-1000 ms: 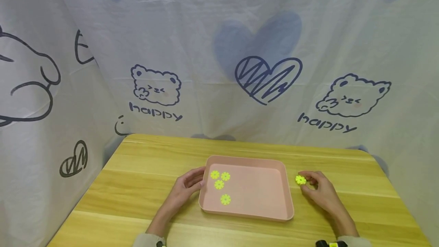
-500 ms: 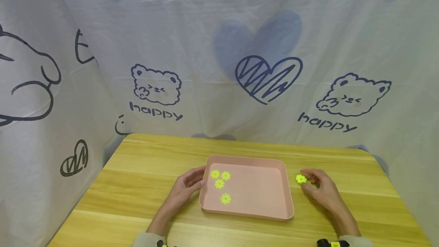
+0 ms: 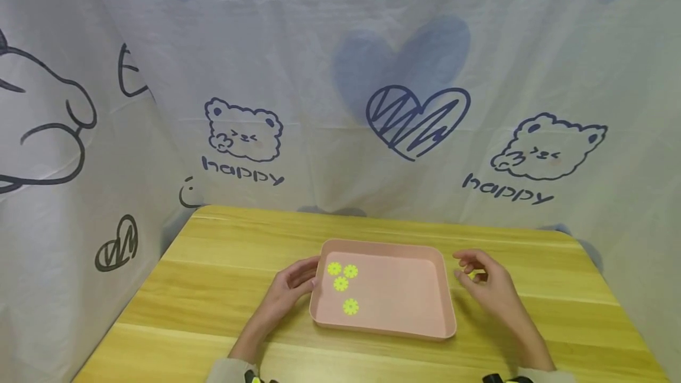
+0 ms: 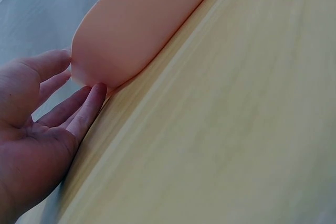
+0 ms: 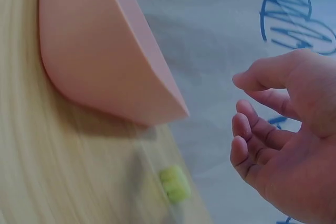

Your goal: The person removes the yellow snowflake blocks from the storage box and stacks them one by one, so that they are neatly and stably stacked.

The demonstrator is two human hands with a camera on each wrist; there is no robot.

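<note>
A shallow pink tray (image 3: 404,294) lies on the table in the head view. Several yellow flower-shaped discs (image 3: 350,307) lie flat inside it, toward its left side. At the tray's left end my left hand (image 3: 291,285) touches the outer wall with loosely extended fingertips, also seen against the pink wall in the left wrist view. Right of the tray my right hand (image 3: 488,282) hovers with relaxed fingers, nothing between them. Below it a thick yellow piece (image 5: 175,183), looking like stacked discs, sits on the tabletop; in the head view the fingers mostly hide it.
The wooden table (image 3: 213,288) extends around the tray on all sides. A pale curtain (image 3: 330,194) with printed hearts and bears hangs along its back edge and at the left.
My right hand has let go of the yellow piece, lifted off it and shifted slightly left toward the tray. The left hand stays against the tray.
</note>
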